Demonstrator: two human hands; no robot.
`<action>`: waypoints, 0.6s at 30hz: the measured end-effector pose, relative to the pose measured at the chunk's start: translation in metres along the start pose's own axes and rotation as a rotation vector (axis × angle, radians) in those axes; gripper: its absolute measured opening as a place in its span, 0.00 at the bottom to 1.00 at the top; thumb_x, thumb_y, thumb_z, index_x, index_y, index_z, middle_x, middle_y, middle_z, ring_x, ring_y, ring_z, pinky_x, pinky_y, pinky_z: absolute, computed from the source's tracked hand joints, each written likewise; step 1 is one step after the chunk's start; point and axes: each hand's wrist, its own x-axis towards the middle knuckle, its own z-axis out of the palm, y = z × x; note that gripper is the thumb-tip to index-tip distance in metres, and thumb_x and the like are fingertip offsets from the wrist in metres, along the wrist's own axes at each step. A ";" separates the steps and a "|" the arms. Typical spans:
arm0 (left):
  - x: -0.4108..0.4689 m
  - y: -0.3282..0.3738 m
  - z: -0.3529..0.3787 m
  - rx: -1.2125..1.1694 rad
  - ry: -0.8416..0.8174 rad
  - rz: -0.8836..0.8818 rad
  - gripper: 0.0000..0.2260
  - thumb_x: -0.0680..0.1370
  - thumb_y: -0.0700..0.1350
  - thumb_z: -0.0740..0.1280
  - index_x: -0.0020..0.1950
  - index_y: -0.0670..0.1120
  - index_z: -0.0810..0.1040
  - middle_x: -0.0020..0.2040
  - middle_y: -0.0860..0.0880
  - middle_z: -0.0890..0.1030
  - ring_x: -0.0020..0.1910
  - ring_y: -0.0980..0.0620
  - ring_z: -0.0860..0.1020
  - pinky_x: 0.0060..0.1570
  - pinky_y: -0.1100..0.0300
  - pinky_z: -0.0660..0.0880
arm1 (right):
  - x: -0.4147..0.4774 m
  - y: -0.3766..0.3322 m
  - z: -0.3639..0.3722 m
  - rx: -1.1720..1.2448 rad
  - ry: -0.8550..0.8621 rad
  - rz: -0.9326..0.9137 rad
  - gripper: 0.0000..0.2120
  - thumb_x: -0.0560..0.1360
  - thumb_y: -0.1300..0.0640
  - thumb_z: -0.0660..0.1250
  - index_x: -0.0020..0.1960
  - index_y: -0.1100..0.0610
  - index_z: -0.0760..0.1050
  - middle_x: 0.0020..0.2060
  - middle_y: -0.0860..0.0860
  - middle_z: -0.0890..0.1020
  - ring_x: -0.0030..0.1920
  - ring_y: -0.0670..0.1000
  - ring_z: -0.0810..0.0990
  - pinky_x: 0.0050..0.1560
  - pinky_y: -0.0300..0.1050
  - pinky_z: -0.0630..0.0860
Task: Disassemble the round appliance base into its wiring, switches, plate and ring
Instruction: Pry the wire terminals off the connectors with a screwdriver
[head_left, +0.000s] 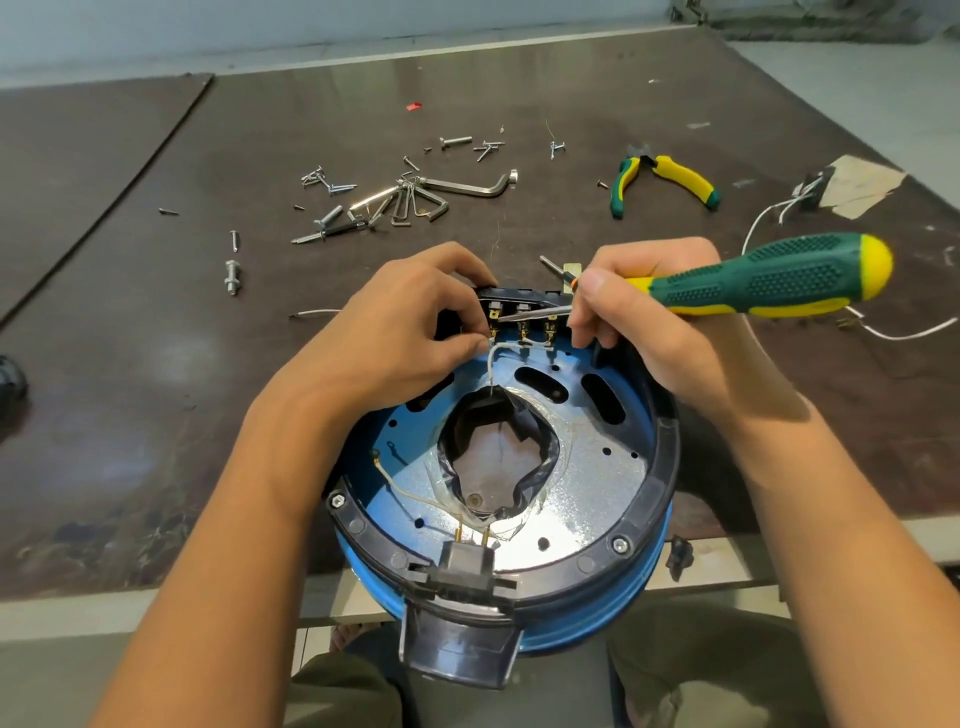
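Clearly the job is mid-way: the round appliance base (587, 618) sits at the near edge of the table (156, 364), partly over the person's lap, open side up. At 12 o'clock on its rim the switches (519, 304) are in their black housing with wiring (493, 358) on the terminals. The left hand (410, 322) pinches a white lead at the leftmost terminal between thumb and forefinger. The right hand (639, 322) has its fingers curled round the front of the screwdriver (779, 278), whose tip lies across the terminals. The silvery plate (587, 483) is not yet out. The black ring (660, 478) is held by screws at 8 o'clock (337, 500) and 5 o'clock (619, 544), and a socket (467, 566) at 6 o'clock is wired. Loose screws (327, 182) and hex keys (415, 200) at 11 o'clock on the table, pliers (660, 179) at 1 o'clock and a freed wire bundle (810, 192) at 2 o'clock suggest the early steps are done. Left, by my judgement: leads, switches, ring, plate
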 end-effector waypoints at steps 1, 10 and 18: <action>0.000 0.000 0.000 -0.003 -0.001 -0.002 0.03 0.76 0.45 0.74 0.43 0.50 0.85 0.61 0.59 0.75 0.54 0.58 0.76 0.56 0.49 0.75 | 0.000 0.000 0.000 -0.010 -0.004 -0.008 0.16 0.82 0.58 0.62 0.38 0.60 0.80 0.32 0.54 0.82 0.34 0.44 0.77 0.39 0.38 0.73; 0.001 -0.001 0.000 -0.025 -0.018 -0.006 0.03 0.77 0.45 0.73 0.43 0.50 0.85 0.62 0.60 0.74 0.54 0.56 0.77 0.55 0.46 0.76 | 0.002 -0.003 0.005 -0.013 0.020 -0.008 0.17 0.82 0.57 0.62 0.36 0.59 0.79 0.30 0.54 0.80 0.33 0.45 0.76 0.38 0.36 0.71; 0.001 -0.001 0.000 -0.022 -0.024 -0.008 0.04 0.77 0.46 0.73 0.42 0.51 0.84 0.62 0.59 0.74 0.56 0.56 0.76 0.56 0.45 0.76 | 0.015 -0.008 0.016 0.116 0.212 0.069 0.18 0.77 0.62 0.63 0.29 0.60 0.76 0.21 0.53 0.74 0.24 0.48 0.70 0.30 0.34 0.67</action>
